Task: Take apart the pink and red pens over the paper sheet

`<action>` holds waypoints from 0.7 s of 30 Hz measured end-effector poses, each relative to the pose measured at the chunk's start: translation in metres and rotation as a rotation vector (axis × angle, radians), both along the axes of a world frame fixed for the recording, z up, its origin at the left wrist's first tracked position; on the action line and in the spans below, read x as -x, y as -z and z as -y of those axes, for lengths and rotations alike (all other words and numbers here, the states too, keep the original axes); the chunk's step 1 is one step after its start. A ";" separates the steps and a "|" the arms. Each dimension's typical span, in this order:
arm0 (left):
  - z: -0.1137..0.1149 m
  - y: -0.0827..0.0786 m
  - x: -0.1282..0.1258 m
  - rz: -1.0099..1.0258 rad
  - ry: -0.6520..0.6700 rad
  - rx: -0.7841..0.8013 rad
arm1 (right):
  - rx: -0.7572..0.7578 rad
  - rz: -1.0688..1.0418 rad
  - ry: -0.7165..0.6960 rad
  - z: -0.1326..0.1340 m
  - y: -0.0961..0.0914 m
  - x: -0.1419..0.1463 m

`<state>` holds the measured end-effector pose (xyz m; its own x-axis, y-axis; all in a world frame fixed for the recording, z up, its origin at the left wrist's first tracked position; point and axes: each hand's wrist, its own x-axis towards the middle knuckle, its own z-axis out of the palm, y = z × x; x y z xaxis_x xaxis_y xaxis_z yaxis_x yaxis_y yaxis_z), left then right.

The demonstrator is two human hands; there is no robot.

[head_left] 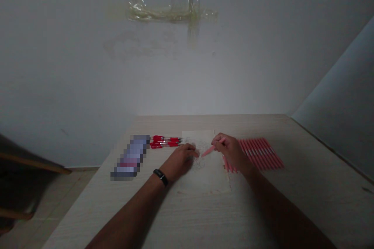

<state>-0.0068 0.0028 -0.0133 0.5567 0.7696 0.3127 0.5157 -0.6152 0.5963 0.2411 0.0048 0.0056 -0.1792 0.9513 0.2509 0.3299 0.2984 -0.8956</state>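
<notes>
1. Progress, judged from the layout: many pink pens [261, 152] lie in a neat row on the worktop [189, 221], red pens [159, 139] grouped opposite; how much remains cannot be told.
2. The single pink pen [208, 151] is over the sheet [201, 183], seemingly mid-handling.
3. Right hand [229, 148]: grip closed around that pen.
4. Left hand [184, 157]: fingertips near its tip; whether they pinch anything is unclear.

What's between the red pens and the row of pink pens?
The head view shows a pale sheet, blurry squiggles, the left hand and the pink pen the right hand holds.
</notes>
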 end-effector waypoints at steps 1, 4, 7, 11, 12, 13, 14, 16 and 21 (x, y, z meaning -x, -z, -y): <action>0.001 -0.002 0.000 0.016 -0.011 0.009 | -0.036 -0.028 0.028 -0.001 -0.002 0.000; 0.002 -0.008 -0.002 0.100 -0.071 0.075 | -0.074 -0.144 0.061 -0.004 -0.006 0.001; 0.004 -0.013 -0.006 0.217 -0.104 0.196 | -0.003 -0.243 0.008 -0.003 -0.005 0.006; 0.008 -0.016 -0.014 0.469 -0.071 0.369 | 0.086 -0.273 -0.126 0.001 0.002 0.016; 0.009 -0.015 -0.017 0.548 -0.064 0.411 | 0.090 -0.273 -0.146 0.002 0.003 0.019; 0.010 -0.015 -0.019 0.618 -0.062 0.443 | 0.086 -0.272 -0.162 0.003 0.004 0.021; 0.011 -0.014 -0.021 0.673 -0.064 0.466 | 0.077 -0.268 -0.174 0.004 0.005 0.022; 0.012 -0.014 -0.024 0.749 -0.074 0.495 | 0.055 -0.232 -0.183 0.004 0.004 0.022; 0.008 -0.015 -0.021 0.869 -0.133 0.526 | -0.005 -0.062 -0.184 -0.001 -0.003 0.005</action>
